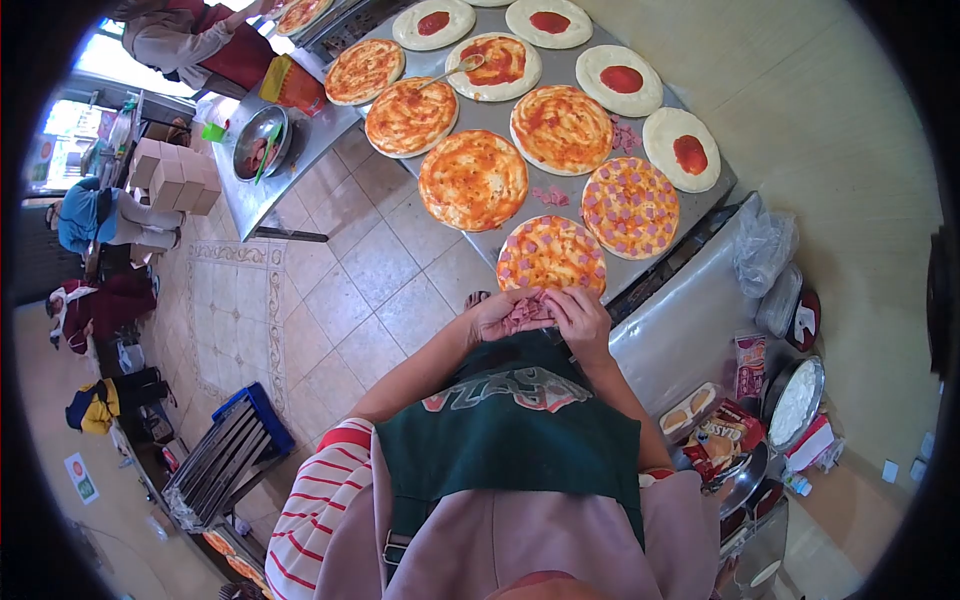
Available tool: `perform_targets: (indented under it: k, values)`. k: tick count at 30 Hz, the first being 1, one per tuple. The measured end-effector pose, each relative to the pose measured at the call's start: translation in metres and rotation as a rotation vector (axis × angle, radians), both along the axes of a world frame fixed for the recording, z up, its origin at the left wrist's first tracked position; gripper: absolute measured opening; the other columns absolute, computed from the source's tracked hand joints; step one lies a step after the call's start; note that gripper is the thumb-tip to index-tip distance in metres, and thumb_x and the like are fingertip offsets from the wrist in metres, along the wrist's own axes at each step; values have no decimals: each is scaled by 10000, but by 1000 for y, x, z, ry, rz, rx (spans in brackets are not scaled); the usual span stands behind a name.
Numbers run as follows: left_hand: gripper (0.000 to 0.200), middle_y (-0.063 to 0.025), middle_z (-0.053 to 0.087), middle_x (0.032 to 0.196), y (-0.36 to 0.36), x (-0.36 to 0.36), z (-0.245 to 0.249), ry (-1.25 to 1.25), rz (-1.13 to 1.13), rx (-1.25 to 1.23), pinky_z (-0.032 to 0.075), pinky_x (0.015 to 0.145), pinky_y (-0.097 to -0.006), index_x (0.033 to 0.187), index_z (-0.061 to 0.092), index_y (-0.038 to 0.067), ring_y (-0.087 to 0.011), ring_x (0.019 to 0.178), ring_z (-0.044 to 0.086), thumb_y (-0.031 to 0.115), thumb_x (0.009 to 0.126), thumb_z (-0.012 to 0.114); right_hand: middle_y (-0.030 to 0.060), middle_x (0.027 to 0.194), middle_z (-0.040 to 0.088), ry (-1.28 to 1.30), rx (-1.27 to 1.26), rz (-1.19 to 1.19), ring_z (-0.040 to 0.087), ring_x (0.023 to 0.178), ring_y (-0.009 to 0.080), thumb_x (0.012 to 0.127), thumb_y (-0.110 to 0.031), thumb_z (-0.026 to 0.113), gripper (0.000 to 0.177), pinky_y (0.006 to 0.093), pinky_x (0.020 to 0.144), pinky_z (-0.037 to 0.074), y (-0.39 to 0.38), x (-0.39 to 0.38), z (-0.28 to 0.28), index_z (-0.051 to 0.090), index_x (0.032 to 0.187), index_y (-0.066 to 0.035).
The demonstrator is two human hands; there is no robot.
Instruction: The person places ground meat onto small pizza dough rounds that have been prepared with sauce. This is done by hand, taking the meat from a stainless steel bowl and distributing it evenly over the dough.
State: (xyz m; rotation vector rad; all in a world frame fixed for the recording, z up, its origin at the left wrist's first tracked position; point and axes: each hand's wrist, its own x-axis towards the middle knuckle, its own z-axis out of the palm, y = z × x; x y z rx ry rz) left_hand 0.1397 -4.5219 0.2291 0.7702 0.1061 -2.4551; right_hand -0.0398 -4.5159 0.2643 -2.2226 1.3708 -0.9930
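Observation:
Cupped in my left hand [490, 317] is a heap of chopped pink ham [526, 312]. The fingertips of my right hand [582, 318] are pressed together at the edge of that heap; what they pinch is too small to make out. Just beyond both hands lies a pizza [552, 250] with sauce, cheese and some ham pieces around its edge. To its right, another pizza [630, 207] is covered with ham squares. Loose ham bits [551, 196] lie on the metal table [482, 243] between the pizzas.
Sauced pizzas and dough rounds [620, 80] with sauce in the middle fill the table; a spoon [465, 65] rests on one. A metal bowl [262, 143] stands on the left table. At right are a chip bag [718, 438] and a bowl of white food [797, 402]. Several people are around.

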Motion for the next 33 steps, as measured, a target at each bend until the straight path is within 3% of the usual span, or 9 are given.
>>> perform_targets:
  k: [7, 20, 23, 25, 29, 33]
  values:
    - [314, -98, 621, 1031, 1, 0, 2, -41, -11, 7, 503, 896, -335, 1106, 534, -15, -186, 947, 619, 236, 920, 499, 37, 821, 589, 9, -120, -3, 585, 726, 201, 686, -57, 698, 179, 305, 619, 477, 2, 4, 0, 651, 859, -55]
    - [358, -106, 596, 1095, -1, 6, -6, -36, -24, -2, 490, 908, -311, 1156, 503, -22, -186, 978, 604, 255, 934, 463, 56, 811, 596, -12, -95, 40, 596, 742, 214, 691, -4, 679, 164, 302, 632, 477, 2, 9, 5, 616, 838, -42]
    - [398, -124, 567, 1157, -3, 7, -9, -15, -14, -17, 476, 927, -313, 1202, 475, -27, -198, 1041, 577, 272, 942, 438, 57, 802, 595, -225, 74, 13, 588, 726, 182, 717, -9, 665, 150, 268, 622, 457, 0, 11, 6, 597, 846, -42]
    - [418, -135, 550, 1191, -6, 9, -6, -5, -4, -23, 469, 936, -315, 1225, 460, -29, -209, 1081, 558, 280, 947, 425, 47, 801, 578, -398, 400, -91, 537, 663, 154, 764, -51, 645, 94, 238, 596, 426, -3, 7, 1, 600, 843, -29]
    - [428, -152, 514, 1242, -14, 11, 0, 37, 54, -60, 451, 959, -326, 1257, 425, -24, -234, 1143, 518, 276, 951, 409, 48, 774, 593, -670, 641, -248, 523, 640, 123, 806, -102, 636, 102, 237, 576, 414, -21, -3, -28, 616, 864, -21]
    - [433, -166, 496, 1260, -21, 15, -4, 63, 126, -59, 442, 970, -340, 1285, 384, -26, -247, 1146, 515, 262, 960, 380, 57, 792, 614, -446, 522, -281, 540, 664, 137, 804, -111, 636, 93, 257, 594, 421, -54, -21, -37, 629, 841, -26]
